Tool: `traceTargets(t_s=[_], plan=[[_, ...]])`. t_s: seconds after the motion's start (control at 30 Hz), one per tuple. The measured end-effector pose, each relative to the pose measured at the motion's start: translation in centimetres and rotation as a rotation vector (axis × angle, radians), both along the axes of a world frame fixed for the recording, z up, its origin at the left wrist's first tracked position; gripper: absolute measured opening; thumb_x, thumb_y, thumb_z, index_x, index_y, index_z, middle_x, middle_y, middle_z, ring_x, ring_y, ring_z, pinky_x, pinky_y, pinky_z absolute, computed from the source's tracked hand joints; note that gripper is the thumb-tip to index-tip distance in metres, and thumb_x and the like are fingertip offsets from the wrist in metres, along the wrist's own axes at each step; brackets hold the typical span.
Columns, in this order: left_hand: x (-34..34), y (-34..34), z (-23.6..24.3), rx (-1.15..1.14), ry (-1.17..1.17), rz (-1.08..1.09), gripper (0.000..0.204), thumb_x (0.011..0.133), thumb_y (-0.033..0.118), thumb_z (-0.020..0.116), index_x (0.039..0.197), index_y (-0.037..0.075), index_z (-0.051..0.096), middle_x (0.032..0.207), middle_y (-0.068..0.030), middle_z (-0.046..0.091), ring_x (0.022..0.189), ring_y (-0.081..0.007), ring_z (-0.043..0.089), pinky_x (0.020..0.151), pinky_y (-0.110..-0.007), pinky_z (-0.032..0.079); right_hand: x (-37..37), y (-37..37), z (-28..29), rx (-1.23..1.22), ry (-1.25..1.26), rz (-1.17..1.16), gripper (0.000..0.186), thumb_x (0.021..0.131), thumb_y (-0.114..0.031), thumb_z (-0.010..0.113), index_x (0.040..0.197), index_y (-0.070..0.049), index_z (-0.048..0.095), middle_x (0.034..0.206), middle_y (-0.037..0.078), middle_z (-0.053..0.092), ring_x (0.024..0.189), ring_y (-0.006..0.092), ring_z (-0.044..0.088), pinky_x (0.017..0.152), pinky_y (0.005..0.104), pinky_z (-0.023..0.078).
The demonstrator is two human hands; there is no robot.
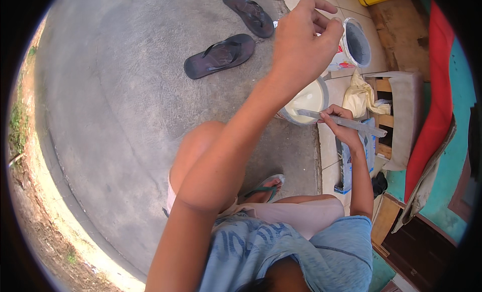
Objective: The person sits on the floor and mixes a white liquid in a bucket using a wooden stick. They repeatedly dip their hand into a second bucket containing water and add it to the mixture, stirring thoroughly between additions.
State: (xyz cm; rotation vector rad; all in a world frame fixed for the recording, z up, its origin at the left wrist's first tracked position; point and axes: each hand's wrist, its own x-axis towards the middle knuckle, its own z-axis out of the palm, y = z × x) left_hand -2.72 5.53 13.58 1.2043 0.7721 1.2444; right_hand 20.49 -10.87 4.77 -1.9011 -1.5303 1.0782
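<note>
My right hand (pixel 340 122) grips a long, flat grey stick (pixel 359 126) near its middle. One end of the stick reaches over a round bucket (pixel 324 89) holding a creamy white, paint-like liquid (pixel 310 102); the other end points right. Stretched far forward, my left hand (pixel 310 33) hovers with fingers loosely bent and a gap between thumb and forefinger. Nothing shows in its grasp. Just right of it, a white bucket (pixel 344 61) with a grey-coated inside lies tilted. My left forearm and wrist cover part of the liquid bucket's far side.
Two dark flip-flops (pixel 221 56) lie on the concrete floor (pixel 125 91). A crumpled cream bag (pixel 357 98), a blue-and-white package (pixel 369 156) and a pale crate-like piece (pixel 401 116) with wooden slats stand at the right. Red cloth (pixel 431 106) hangs by the teal wall.
</note>
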Motion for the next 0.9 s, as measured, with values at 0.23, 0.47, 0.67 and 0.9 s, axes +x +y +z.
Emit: traceTargets(t_s=[0.23,0.47,0.67,0.9], plan=[[-0.3,0.1,0.1,0.017,-0.035,0.004,0.027,0.085,0.011,0.059,0.108,-0.003,0.058,0.079,-0.0126,0.066,0.072,-0.0176,0.064,0.066,-0.03,0.052,0.8,0.5,-1.0,0.189,-0.249,-0.095,0.019,0.091,-0.015,0.065,0.085,0.003,0.063,0.072,0.006,0.064,0.066,0.0073,0.054,0.061,0.0237,0.044],[-0.3,-0.2,-0.7,0.023,0.017,-0.021,0.033,0.086,0.018,0.06,0.112,-0.003,0.059,0.089,-0.0134,0.072,0.084,-0.0153,0.065,0.075,-0.028,0.049,0.5,0.3,0.9,-0.077,-0.023,0.075,0.018,0.091,-0.015,0.065,0.084,0.002,0.063,0.073,0.005,0.066,0.069,0.0065,0.058,0.063,0.0239,0.045],[-0.4,0.1,0.0,0.032,-0.045,-0.02,0.028,0.086,0.011,0.058,0.11,-0.003,0.057,0.08,-0.0128,0.066,0.072,-0.0181,0.064,0.067,-0.031,0.053,1.4,1.2,-0.7,0.13,-0.161,-0.152,0.02,0.091,-0.017,0.065,0.084,0.001,0.063,0.073,0.004,0.066,0.07,0.0074,0.059,0.063,0.0234,0.045],[-0.3,-0.3,-0.5,0.011,-0.026,-0.037,0.033,0.087,0.017,0.059,0.112,-0.003,0.058,0.089,-0.0135,0.072,0.085,-0.0152,0.065,0.077,-0.027,0.048,-0.3,0.1,-0.5,-0.061,0.055,0.029,0.019,0.092,-0.017,0.065,0.083,0.001,0.064,0.075,0.004,0.067,0.071,0.0067,0.06,0.064,0.024,0.047]])
